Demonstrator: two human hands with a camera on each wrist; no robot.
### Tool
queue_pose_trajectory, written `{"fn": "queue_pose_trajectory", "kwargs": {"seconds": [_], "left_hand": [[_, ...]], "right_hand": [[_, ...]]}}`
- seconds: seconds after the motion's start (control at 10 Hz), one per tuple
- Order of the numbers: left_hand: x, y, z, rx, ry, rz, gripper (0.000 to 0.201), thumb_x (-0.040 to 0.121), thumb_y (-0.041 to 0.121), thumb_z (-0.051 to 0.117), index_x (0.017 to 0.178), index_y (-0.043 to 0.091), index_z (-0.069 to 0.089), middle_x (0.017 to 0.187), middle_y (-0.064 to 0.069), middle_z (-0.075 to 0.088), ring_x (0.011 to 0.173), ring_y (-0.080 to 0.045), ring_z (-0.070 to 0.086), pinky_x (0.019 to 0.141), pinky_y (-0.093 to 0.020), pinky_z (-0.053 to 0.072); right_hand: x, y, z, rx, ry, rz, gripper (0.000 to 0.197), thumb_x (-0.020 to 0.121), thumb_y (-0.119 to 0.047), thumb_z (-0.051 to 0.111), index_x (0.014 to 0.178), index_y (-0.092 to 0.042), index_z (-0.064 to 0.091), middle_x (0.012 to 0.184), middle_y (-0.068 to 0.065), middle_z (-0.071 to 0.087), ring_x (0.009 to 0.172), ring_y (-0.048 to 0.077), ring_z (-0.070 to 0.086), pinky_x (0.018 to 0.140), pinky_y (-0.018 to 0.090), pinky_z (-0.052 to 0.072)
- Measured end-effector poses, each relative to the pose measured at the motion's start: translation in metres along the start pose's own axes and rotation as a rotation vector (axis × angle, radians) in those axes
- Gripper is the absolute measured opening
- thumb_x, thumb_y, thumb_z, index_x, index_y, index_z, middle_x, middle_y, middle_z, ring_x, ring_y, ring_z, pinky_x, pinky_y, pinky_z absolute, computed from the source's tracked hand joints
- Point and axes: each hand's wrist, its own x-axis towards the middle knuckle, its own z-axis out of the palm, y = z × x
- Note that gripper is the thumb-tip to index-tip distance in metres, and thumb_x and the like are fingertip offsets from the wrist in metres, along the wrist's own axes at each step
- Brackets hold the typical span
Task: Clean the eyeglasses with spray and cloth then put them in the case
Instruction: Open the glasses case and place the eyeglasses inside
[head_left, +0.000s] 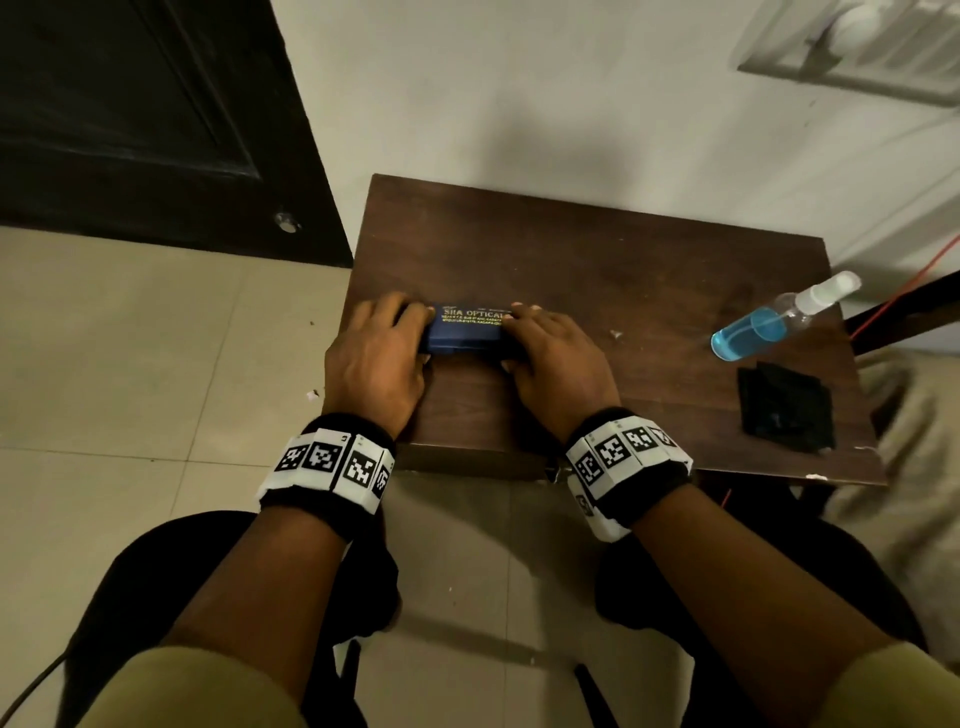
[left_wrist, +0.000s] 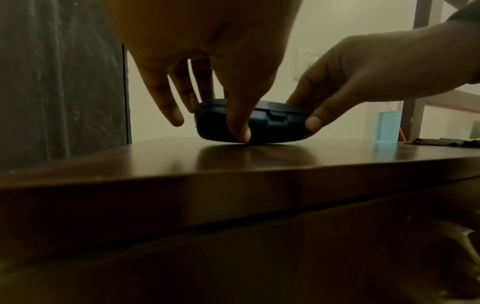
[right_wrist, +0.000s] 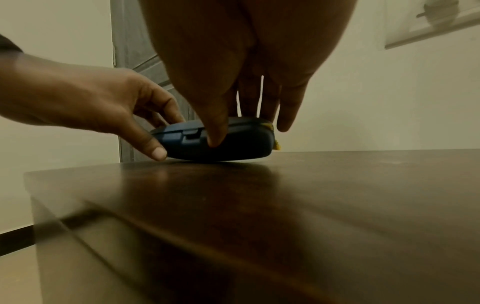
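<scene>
A dark blue eyeglass case (head_left: 467, 330) with gold lettering lies closed on the brown wooden table (head_left: 597, 270). My left hand (head_left: 376, 353) grips its left end, thumb on the front wall and fingers over the lid. My right hand (head_left: 550, 353) grips the right end the same way. From the left wrist the case (left_wrist: 270, 125) shows its front clasp, with my left thumb (left_wrist: 239, 121) pressed beside it. From the right wrist the case (right_wrist: 233, 144) rests flat on the table with my right thumb (right_wrist: 215, 131) on its front. The eyeglasses are not visible.
A clear spray bottle (head_left: 769, 322) with blue liquid lies on its side at the table's right. A black cloth (head_left: 787, 408) sits near the front right corner. A dark door (head_left: 145, 119) stands at the left, a wall behind.
</scene>
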Motion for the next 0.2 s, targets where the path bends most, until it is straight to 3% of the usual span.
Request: {"fn": "queue_pose_trajectory", "kwargs": {"seconds": [0.2], "left_hand": [[-0.0076, 0.0105, -0.0032, 0.031, -0.085, -0.065, 0.057, 0.073, 0.035, 0.077, 0.12, 0.017, 0.049, 0.133, -0.009, 0.046, 0.116, -0.033, 0.047, 0.083, -0.044, 0.048]], "right_hand": [[-0.0169, -0.0053, 0.0043, 0.026, -0.033, 0.068, 0.041, 0.086, -0.014, 0.062, 0.126, -0.007, 0.057, 0.141, 0.015, 0.047, 0.13, 0.035, 0.042, 0.11, 0.041, 0.031]]}}
